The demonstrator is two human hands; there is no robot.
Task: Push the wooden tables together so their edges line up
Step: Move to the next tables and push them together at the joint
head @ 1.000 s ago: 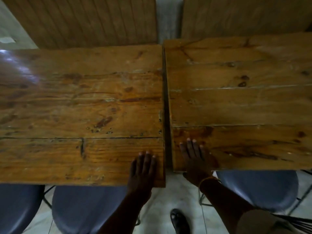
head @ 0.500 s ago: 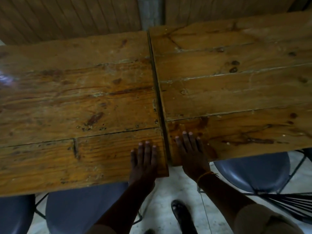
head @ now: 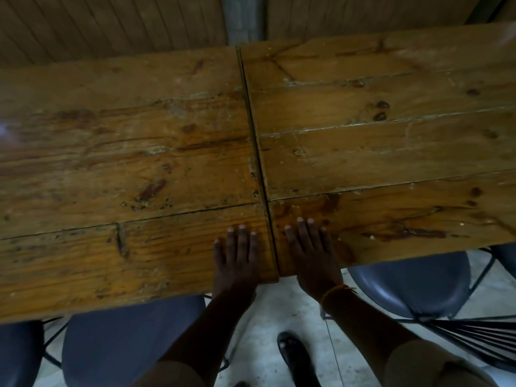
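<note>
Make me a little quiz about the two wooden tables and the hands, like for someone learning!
1. True or false: the left hand lies flat on the left table.
2. Which sits under the right table's near edge? A) a dark chair seat B) a red bucket C) a cardboard box
3. Fill in: only a thin dark ____ shows between the two tabletops.

Key
1. True; the right hand lies flat on the right table.
2. A
3. Seam; the near corners are not quite level, the left table reaching slightly nearer.
</note>
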